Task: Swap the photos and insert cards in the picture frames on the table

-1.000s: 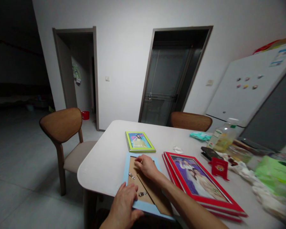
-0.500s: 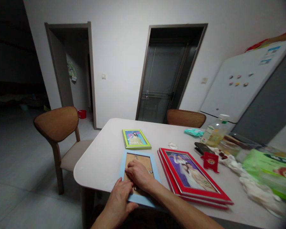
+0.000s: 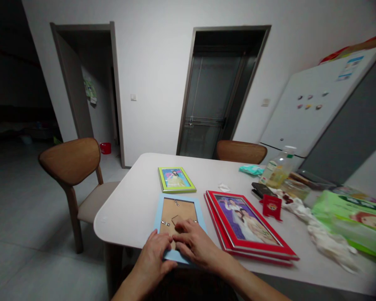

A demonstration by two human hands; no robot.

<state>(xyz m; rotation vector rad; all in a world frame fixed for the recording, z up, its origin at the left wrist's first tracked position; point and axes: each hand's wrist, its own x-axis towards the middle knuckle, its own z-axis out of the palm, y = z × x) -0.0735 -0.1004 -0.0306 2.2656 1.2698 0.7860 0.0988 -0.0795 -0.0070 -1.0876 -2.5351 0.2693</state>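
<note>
Face down at the table's near edge lies a light blue picture frame (image 3: 157, 219). Its brown backing board (image 3: 183, 205) shows metal clips at the top and left, and a thin wire stand in the middle. My left hand (image 3: 155, 257) grips the frame's lower left corner, thumb at the near edge and fingers on top. My right hand (image 3: 197, 244) rests over the lower part of the backing board, fingers curled and pressed down near the bottom edge; what is under the fingertips is hidden. Both hands' fingertips are close together.
A green picture frame (image 3: 176, 180) lies beyond. Stacked red picture frames (image 3: 248, 221) lie to the right. Farther right are a black phone-like object (image 3: 263, 191), a red card-like stand (image 3: 272, 207), a bottle (image 3: 277, 169), crumpled tissue (image 3: 326, 242) and a green tissue pack (image 3: 354, 219). Wooden chairs (image 3: 70, 161) flank the table.
My right hand has moved from the left side of the backing board to its lower right, uncovering the left clip and the wire stand. My left hand stays at the frame's lower left corner.
</note>
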